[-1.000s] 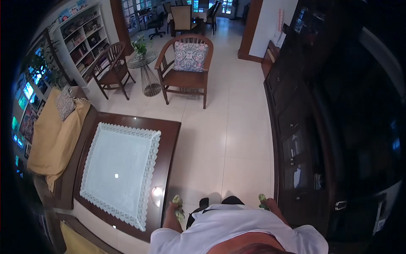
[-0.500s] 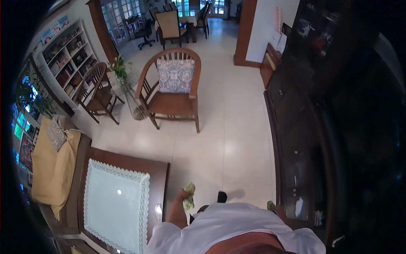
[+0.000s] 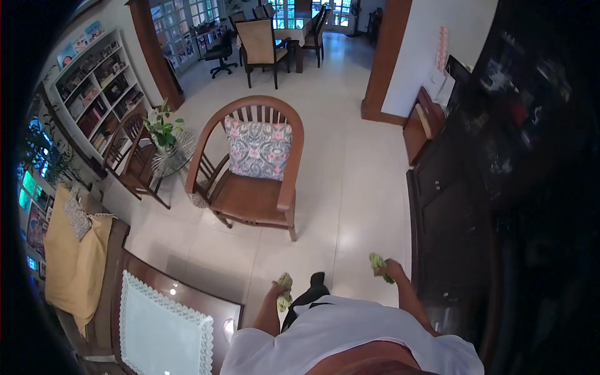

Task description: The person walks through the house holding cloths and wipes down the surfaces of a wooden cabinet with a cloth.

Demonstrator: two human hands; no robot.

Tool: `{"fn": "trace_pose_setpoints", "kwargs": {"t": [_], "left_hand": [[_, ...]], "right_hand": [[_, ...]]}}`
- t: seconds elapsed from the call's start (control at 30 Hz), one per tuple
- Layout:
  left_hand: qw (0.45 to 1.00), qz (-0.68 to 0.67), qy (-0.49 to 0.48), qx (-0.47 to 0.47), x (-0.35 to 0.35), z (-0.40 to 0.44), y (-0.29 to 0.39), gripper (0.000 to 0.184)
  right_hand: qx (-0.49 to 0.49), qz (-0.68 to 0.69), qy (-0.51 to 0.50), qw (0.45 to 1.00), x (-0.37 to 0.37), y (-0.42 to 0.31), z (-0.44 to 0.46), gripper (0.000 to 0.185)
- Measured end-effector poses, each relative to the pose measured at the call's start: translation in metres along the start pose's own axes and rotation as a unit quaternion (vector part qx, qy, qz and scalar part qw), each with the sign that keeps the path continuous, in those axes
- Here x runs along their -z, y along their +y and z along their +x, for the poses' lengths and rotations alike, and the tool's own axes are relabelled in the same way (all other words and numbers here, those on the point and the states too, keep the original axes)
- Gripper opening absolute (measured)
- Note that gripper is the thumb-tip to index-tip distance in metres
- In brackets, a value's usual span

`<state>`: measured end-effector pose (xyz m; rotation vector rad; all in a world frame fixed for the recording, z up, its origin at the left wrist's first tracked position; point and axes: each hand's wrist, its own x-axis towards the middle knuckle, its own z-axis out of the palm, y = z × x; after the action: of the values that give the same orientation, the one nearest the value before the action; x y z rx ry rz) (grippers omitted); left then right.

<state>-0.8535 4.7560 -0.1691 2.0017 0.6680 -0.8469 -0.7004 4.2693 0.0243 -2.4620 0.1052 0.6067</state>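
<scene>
Head view shows the left hand [image 3: 275, 290] closed around a green cloth [image 3: 285, 281] and the right hand [image 3: 394, 269] closed around a second cloth [image 3: 376, 260]. Ahead of them stands a wooden armchair [image 3: 250, 194].

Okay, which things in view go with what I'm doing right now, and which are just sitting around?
With the job:
- left green cloth, held in your left hand
- right green cloth, held in your right hand

Just around:
- wooden armchair with patterned cushion
- low table under a white lace-edged cover
- green plant
- yellow throw
</scene>
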Motion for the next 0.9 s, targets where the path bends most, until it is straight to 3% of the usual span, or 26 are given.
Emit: {"fn": "trace_pose_setpoints", "kwargs": {"t": [0.07,0.13,0.2,0.27,0.4,0.53,0.63,0.7,0.77,0.9], "left_hand": [[1.0,0.002,-0.01,-0.022,0.02,0.047,0.068,0.121],[0.998,-0.002,-0.017,-0.064,0.046,0.087,0.146,0.121],[0.994,-0.005,-0.024,-0.11,0.067,0.119,0.223,0.113],[0.989,-0.001,-0.04,-0.145,0.086,0.153,0.298,0.104],[0.98,-0.015,-0.053,-0.192,0.12,0.202,0.421,0.092],[0.984,0.009,-0.041,-0.176,0.14,0.267,0.485,0.091],[0.987,0.031,-0.071,-0.142,0.177,0.29,0.527,0.089],[0.989,0.034,-0.057,-0.129,0.192,0.348,0.536,0.089],[0.993,0.007,-0.03,-0.11,0.214,0.386,0.553,0.091],[0.996,-0.065,0.037,-0.057,0.27,0.4,0.612,0.092]], "right_hand": [[0.0,-0.086,-0.057,0.995,0.009,0.004,0.035,0.058],[-0.084,-0.03,-0.042,0.995,0.042,-0.016,0.038,0.059],[-0.102,-0.083,0.011,0.991,0.037,0.041,0.072,0.055],[-0.2,-0.142,-0.04,0.969,0.038,0.098,0.094,0.048],[-0.289,-0.101,-0.029,0.951,0.082,0.13,0.114,0.04],[-0.282,-0.051,0.016,0.958,0.14,0.134,0.195,0.032],[-0.188,0.016,0.057,0.98,0.184,0.126,0.283,0.026],[-0.054,0.082,0.086,0.991,0.212,0.099,0.367,0.022],[-0.126,0.008,0.066,0.99,0.238,0.051,0.465,0.033],[-0.141,-0.003,0.032,0.989,0.284,-0.116,0.661,0.06]]}}
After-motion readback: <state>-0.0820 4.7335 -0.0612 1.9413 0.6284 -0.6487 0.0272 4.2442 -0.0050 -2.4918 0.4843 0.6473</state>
